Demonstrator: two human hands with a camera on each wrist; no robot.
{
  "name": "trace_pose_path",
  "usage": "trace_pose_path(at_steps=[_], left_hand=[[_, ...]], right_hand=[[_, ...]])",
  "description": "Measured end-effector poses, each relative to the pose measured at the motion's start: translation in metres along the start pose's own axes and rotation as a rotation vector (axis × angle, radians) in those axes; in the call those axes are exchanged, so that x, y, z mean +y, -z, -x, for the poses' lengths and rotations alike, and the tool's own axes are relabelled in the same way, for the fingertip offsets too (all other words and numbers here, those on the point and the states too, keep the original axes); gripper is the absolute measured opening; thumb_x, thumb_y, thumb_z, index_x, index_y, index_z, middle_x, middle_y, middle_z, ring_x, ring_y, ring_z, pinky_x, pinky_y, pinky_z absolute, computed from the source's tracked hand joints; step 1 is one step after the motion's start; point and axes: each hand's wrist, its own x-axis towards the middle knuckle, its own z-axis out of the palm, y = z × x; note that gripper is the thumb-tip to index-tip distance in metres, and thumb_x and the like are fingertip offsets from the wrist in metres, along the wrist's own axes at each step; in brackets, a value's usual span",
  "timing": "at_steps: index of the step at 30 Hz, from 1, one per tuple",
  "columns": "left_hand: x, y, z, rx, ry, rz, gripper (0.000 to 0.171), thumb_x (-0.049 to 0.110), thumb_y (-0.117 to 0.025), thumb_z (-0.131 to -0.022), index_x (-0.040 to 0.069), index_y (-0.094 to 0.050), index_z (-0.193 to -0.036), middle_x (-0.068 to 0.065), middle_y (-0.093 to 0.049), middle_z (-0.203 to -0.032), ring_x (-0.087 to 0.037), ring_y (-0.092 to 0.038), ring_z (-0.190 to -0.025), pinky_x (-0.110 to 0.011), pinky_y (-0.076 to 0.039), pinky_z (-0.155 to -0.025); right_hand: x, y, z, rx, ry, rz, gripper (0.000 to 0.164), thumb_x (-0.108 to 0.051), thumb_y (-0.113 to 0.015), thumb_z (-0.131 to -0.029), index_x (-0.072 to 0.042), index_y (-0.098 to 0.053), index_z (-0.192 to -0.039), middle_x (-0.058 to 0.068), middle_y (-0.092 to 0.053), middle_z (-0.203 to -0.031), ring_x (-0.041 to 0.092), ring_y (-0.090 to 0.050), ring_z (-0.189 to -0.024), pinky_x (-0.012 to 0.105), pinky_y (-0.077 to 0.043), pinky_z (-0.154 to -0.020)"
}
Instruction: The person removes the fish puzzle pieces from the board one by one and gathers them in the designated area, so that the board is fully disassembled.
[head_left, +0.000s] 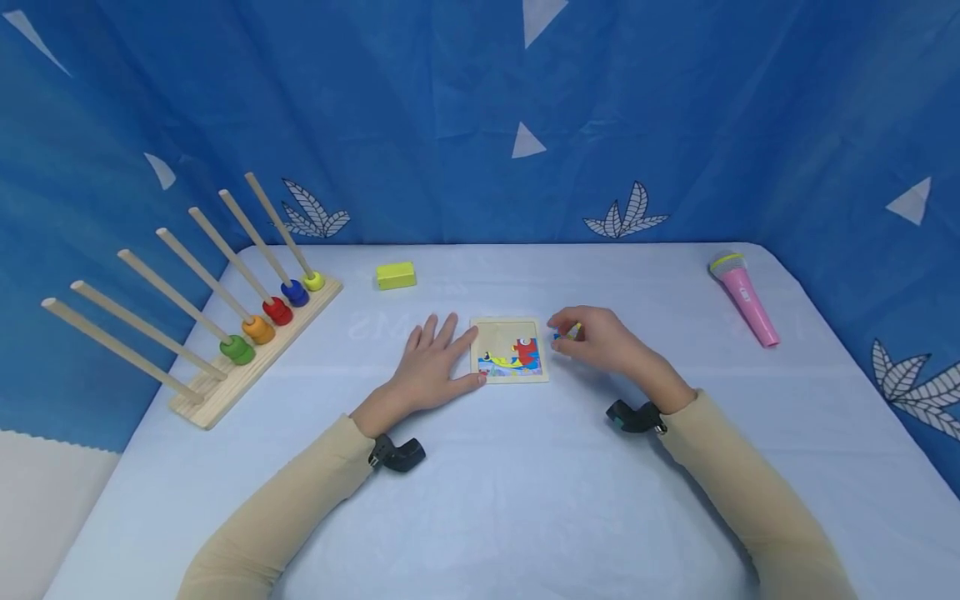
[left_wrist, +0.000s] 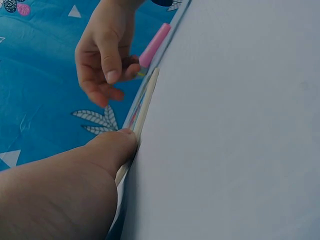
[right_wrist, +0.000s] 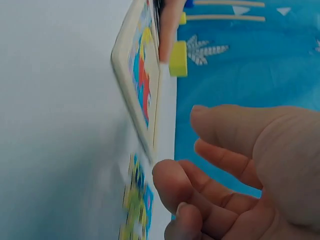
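My left hand (head_left: 429, 367) lies with fingers spread at the left of a small square wooden jigsaw puzzle board (head_left: 509, 320). Its thumb touches the lower left corner and a fingertip meets the left edge. Coloured pieces fill the lower right of the board; bare wood shows above them. Just right of the board, my right hand (head_left: 600, 337) hovers with thumb and fingers bent and apart. Below its fingertips in the right wrist view are yellow and blue puzzle pieces (right_wrist: 136, 200), blurred. Part of one piece (head_left: 574, 331) shows through the finger gap in the head view.
A wooden peg stand (head_left: 255, 362) with coloured rings is at the left. A yellow-green block (head_left: 396, 275) sits behind the left hand. At the far right lies a pink toy microphone (head_left: 750, 308). Blue patterned cloth (head_left: 480, 125) rises behind the white table (head_left: 510, 500).
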Motion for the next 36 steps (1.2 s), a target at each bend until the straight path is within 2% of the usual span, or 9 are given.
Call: trace_pose_path(at_steps=[6, 9, 15, 28, 36], left_hand=[[0.0, 0.001, 0.001, -0.001, 0.002, 0.002, 0.084, 0.061, -0.056, -0.094, 0.021, -0.029, -0.163, -0.017, -0.01, -0.172, -0.046, 0.002, -0.159, -0.067, -0.003, -0.125], [0.0, 0.0, 0.0, -0.001, -0.004, 0.004, 0.084, 0.062, -0.056, -0.094, 0.021, -0.029, -0.163, -0.017, -0.01, -0.172, -0.046, 0.002, -0.159, -0.067, -0.003, -0.125], [-0.003, -0.003, -0.002, 0.01, -0.014, -0.011, 0.084, 0.063, -0.055, -0.095, 0.021, -0.029, -0.163, -0.018, -0.011, -0.172, -0.047, 0.001, -0.158, -0.066, -0.005, -0.125], [-0.005, -0.002, -0.002, 0.011, -0.015, -0.008, 0.083, 0.062, -0.055, -0.095, 0.022, -0.029, -0.163, -0.017, -0.011, -0.172, -0.047, 0.0, -0.159, -0.066, -0.004, -0.125], [-0.006, -0.003, -0.003, 0.017, -0.018, -0.011, 0.084, 0.062, -0.055, -0.094, 0.021, -0.029, -0.162, -0.018, -0.012, -0.172, -0.047, -0.001, -0.158, -0.067, -0.005, -0.125]], right_hand=[[-0.027, -0.013, -0.017, -0.079, 0.049, 0.081, 0.046, -0.016, -0.076, -0.091, -0.007, -0.065, -0.135, 0.014, -0.067, -0.126, 0.021, -0.06, -0.086, 0.033, -0.057, -0.08], [-0.034, -0.019, -0.021, -0.117, 0.04, 0.125, 0.049, -0.017, -0.077, -0.09, -0.006, -0.064, -0.136, 0.013, -0.067, -0.123, 0.021, -0.06, -0.091, 0.034, -0.057, -0.083], [-0.037, -0.027, -0.024, -0.142, -0.015, 0.185, 0.051, -0.017, -0.08, -0.088, -0.007, -0.065, -0.135, 0.011, -0.065, -0.119, 0.021, -0.057, -0.095, 0.029, -0.053, -0.078], [-0.035, -0.028, -0.026, -0.142, -0.014, 0.154, 0.045, -0.017, -0.081, -0.087, -0.009, -0.07, -0.13, 0.011, -0.064, -0.116, 0.022, -0.056, -0.098, 0.031, -0.053, -0.082], [-0.033, -0.029, -0.027, -0.134, -0.02, 0.125, 0.042, -0.016, -0.082, -0.085, -0.008, -0.071, -0.125, 0.01, -0.063, -0.113, 0.022, -0.056, -0.096, 0.029, -0.051, -0.079]])
